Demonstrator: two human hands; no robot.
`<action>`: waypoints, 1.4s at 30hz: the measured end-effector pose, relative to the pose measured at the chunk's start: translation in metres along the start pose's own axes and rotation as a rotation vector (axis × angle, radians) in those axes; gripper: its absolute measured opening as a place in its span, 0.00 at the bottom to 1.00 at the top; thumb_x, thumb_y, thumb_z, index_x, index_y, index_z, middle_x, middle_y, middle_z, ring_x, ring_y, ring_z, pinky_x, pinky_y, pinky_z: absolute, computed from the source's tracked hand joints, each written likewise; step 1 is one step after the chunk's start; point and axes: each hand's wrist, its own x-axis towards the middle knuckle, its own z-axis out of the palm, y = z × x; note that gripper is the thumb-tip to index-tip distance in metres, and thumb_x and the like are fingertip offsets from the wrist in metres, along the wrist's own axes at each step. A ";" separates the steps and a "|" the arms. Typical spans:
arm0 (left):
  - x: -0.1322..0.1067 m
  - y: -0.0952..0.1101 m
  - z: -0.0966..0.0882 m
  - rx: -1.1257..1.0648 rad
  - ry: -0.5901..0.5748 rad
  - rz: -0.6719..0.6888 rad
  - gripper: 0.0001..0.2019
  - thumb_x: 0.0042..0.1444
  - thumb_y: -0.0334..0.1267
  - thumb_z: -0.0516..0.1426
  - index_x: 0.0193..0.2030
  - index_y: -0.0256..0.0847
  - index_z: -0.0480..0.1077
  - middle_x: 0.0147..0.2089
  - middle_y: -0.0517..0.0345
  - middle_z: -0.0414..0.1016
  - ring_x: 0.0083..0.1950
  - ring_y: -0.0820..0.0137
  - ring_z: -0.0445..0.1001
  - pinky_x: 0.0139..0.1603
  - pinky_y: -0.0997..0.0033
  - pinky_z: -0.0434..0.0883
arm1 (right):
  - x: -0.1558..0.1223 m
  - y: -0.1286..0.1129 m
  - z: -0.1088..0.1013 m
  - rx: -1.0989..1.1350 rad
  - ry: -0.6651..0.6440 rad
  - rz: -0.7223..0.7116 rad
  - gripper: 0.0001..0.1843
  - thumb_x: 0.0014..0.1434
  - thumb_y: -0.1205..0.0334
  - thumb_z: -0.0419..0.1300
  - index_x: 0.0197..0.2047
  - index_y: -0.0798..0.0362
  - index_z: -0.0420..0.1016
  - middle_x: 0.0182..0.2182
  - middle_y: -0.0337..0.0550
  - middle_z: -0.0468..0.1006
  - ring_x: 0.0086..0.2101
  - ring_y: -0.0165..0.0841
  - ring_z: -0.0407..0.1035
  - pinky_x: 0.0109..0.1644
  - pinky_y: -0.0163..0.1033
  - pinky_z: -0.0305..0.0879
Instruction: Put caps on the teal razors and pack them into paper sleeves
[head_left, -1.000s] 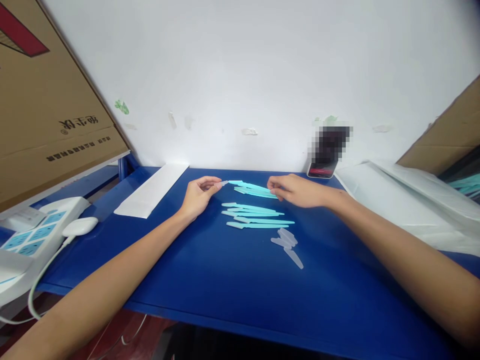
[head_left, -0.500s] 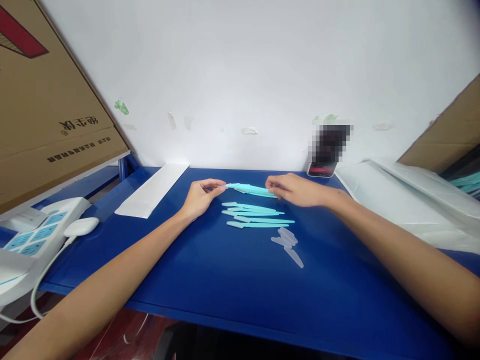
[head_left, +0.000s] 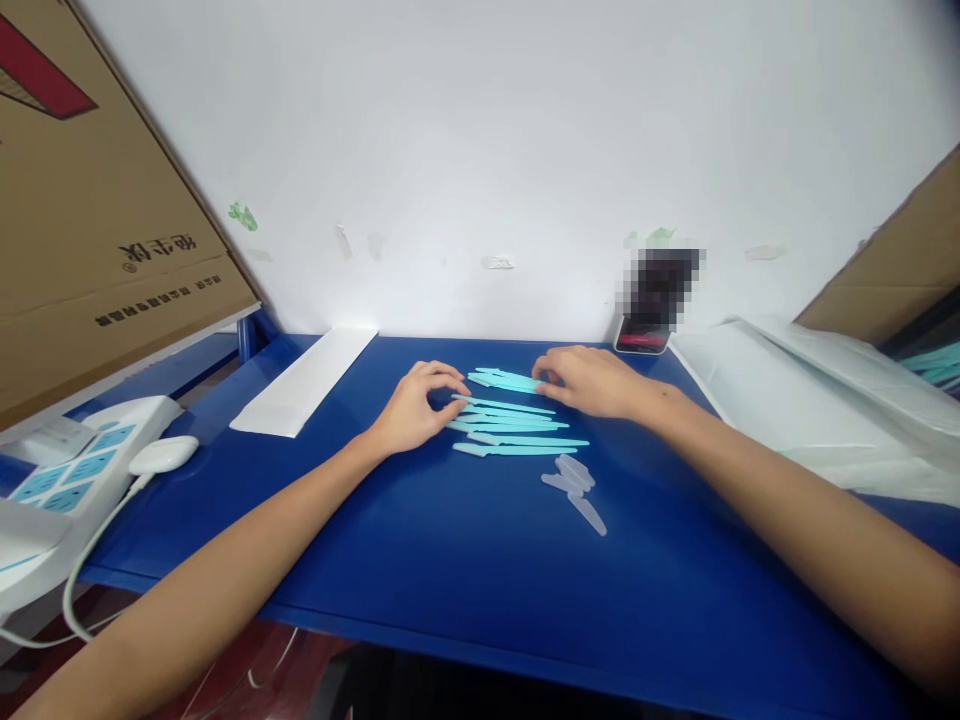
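Note:
Several slim teal plastic sticks [head_left: 517, 430] lie in a loose row on the blue table top [head_left: 450, 560]. My left hand [head_left: 416, 410] is curled over their left ends, thumb and forefinger pinched on the tip of one stick. My right hand [head_left: 592, 382] rests just behind the row, its fingers closed on the right end of a small bundle of teal sticks [head_left: 504, 380] lying on the table. A few clear plastic caps [head_left: 574, 484] lie loose to the right of the row, nearest my right forearm.
A white paper strip [head_left: 304, 382] lies at the back left. A power strip [head_left: 67, 470] with a white plug [head_left: 162, 453] sits at the left edge under a slanted cardboard box [head_left: 97, 200]. A phone [head_left: 643, 340] leans against the wall. Clear plastic bags [head_left: 810, 400] fill the right.
The bundle held up between both hands has come down onto the table. My left hand let go of its tip and moved nearer, onto the left ends of the row.

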 end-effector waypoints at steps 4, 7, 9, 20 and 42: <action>-0.009 0.044 0.009 0.070 -0.121 0.276 0.09 0.66 0.41 0.58 0.44 0.42 0.79 0.53 0.48 0.76 0.56 0.58 0.70 0.58 0.55 0.67 | 0.004 0.006 0.011 -0.006 -0.038 0.036 0.12 0.67 0.54 0.55 0.47 0.50 0.75 0.46 0.48 0.79 0.40 0.38 0.72 0.35 0.39 0.58; -0.019 0.085 0.021 0.089 -0.343 0.490 0.18 0.70 0.46 0.55 0.60 0.41 0.72 0.61 0.47 0.74 0.63 0.55 0.66 0.63 0.53 0.63 | 0.003 0.004 0.012 0.012 -0.044 0.066 0.10 0.67 0.55 0.54 0.43 0.50 0.74 0.45 0.46 0.79 0.40 0.37 0.73 0.36 0.38 0.58; -0.025 0.102 0.027 0.109 -0.438 0.589 0.20 0.71 0.45 0.53 0.64 0.38 0.69 0.64 0.46 0.72 0.65 0.55 0.65 0.63 0.54 0.62 | 0.002 0.001 0.011 -0.007 -0.047 0.072 0.10 0.67 0.57 0.54 0.43 0.50 0.74 0.44 0.46 0.80 0.40 0.37 0.73 0.36 0.38 0.58; -0.024 0.090 0.028 0.116 -0.455 0.586 0.13 0.72 0.33 0.52 0.55 0.41 0.76 0.51 0.53 0.80 0.52 0.64 0.72 0.50 0.63 0.65 | 0.004 0.001 0.017 -0.112 -0.110 0.029 0.09 0.65 0.59 0.52 0.40 0.51 0.71 0.42 0.47 0.79 0.37 0.39 0.73 0.33 0.39 0.57; 0.003 -0.001 0.008 -0.401 0.326 -0.233 0.07 0.58 0.39 0.64 0.39 0.38 0.77 0.42 0.50 0.83 0.44 0.64 0.81 0.45 0.67 0.73 | 0.000 -0.005 0.011 -0.136 -0.245 0.003 0.08 0.64 0.57 0.50 0.36 0.50 0.64 0.34 0.46 0.76 0.30 0.37 0.68 0.30 0.40 0.54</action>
